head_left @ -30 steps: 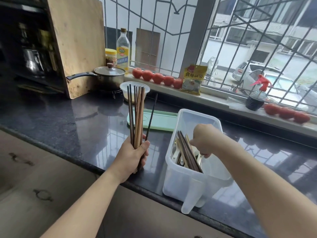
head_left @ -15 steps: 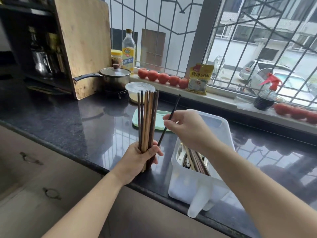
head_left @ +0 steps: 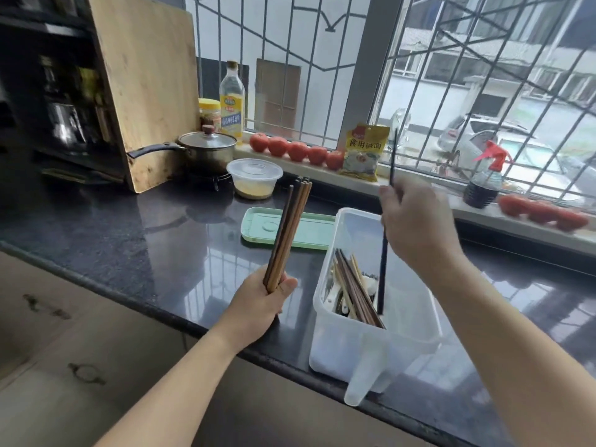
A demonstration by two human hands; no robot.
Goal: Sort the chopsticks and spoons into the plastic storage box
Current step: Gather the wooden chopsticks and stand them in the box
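Note:
My left hand (head_left: 258, 304) grips a bundle of brown wooden chopsticks (head_left: 290, 233) by their lower ends, tilted up to the right, left of the box. A translucent white plastic storage box (head_left: 351, 346) stands at the counter's front edge with several chopsticks (head_left: 353, 287) and white spoons (head_left: 367, 283) inside. My right hand (head_left: 416, 227) pinches a single dark chopstick (head_left: 383, 272) held almost upright, its lower tip down inside the box.
A pale green lid (head_left: 303, 230) lies on the dark counter (head_left: 135, 233) behind the box. Further back stand a lidded plastic container (head_left: 254, 182), a saucepan (head_left: 206, 151), a wooden cutting board (head_left: 145, 88) and an oil bottle (head_left: 231, 101). Tomatoes (head_left: 296, 150) and a spray bottle (head_left: 482, 179) line the sill.
My right hand left the box, took one dark chopstick from the bundle in my left hand, and carried it right over the box, turning it upright.

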